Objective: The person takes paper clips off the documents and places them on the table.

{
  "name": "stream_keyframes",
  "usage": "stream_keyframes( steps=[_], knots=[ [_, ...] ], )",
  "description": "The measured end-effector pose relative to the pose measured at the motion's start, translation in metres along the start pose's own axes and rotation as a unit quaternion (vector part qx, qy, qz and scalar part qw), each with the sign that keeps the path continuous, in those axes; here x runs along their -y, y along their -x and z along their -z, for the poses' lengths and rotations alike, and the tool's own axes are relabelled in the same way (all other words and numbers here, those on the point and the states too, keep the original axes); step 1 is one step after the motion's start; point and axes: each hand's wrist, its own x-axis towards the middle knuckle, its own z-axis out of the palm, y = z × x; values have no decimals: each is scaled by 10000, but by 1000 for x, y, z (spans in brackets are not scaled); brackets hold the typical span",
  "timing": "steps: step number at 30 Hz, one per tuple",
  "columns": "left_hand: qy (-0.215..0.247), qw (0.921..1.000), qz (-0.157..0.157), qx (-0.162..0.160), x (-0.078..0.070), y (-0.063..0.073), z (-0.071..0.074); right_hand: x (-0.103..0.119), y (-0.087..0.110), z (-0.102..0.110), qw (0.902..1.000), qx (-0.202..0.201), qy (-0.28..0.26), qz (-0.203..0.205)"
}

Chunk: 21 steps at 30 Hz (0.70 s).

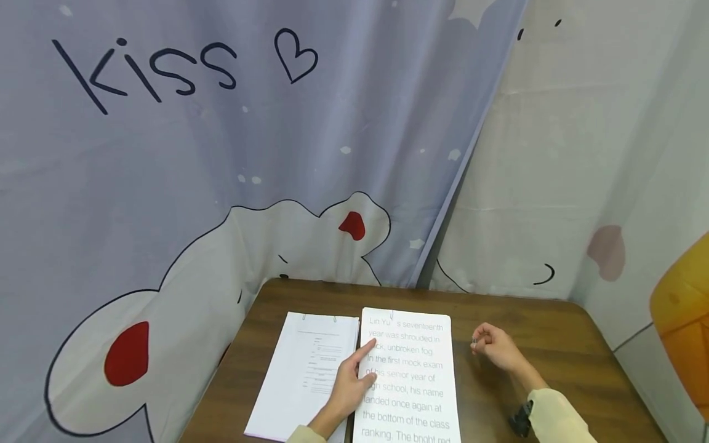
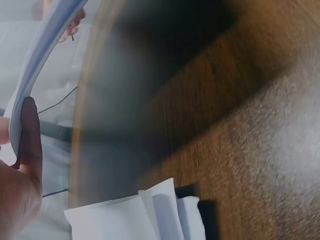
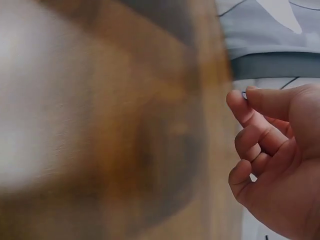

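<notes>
My left hand (image 1: 346,391) grips the left edge of a stack of white sheets (image 1: 412,375) with large grey print. In the left wrist view, the sheets (image 2: 42,55) stand raised off the table between thumb and fingers. A wire clip (image 1: 391,315) sits on the stack's top edge. To the right of the stack, my right hand (image 1: 498,351) is held over the table. Its thumb and forefinger pinch a tiny object, seemingly a paper clip (image 3: 244,95), mostly hidden by the fingertips. The other fingers are curled.
A second stack of paper (image 1: 277,387), with small print and coloured clips (image 1: 335,319) at its top, lies on the left. The brown wooden table (image 1: 576,351) ends at a curtain (image 1: 354,154) with drawings. A dark band (image 1: 520,419) is on my right wrist.
</notes>
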Motion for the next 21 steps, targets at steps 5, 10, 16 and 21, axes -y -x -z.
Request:
stream_keyframes(
  steps=[5, 10, 16, 21],
  knots=[
    [113, 9998, -120, -107, -1, -3, 6, -11, 5, -9, 9994, -13, 351, -31],
    [148, 9998, -92, -85, 0, -5, 8, -16, 6, -17, 9977, -148, 659, -11],
    [98, 9999, 56, -128, 1, -5, 8, -21, 7, -25, 9949, -283, 958, -155],
    [40, 9999, 83, -140, -1, -4, 9, -25, 7, -28, 9933, -395, 1064, -235]
  ],
)
